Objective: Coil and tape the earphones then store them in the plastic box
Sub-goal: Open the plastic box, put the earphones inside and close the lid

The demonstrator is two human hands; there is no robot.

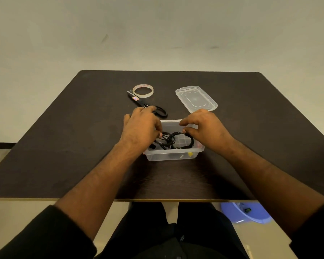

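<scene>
the left hand (140, 126) reaches down over the left end of the box (173, 156), its fingertips pinched on the black earphones (176, 140) at the left side of the coil. the right hand (207, 126) comes in from the other side, thumb and forefinger closed on the cord at the top right of the same coil. the earphones sit inside the box as a loose black tangle of loops, partly lifted between the two hands, with a plug end and a small yellow piece showing through the clear front wall. whether any tape is on the coil cannot be told. the box stands open near the middle of the dark table (64, 146). its lid (195, 98) lies flat just behind the right hand. behind the left hand lie the scissors (148, 105), and the tape roll (143, 90) rests against their blades.
</scene>
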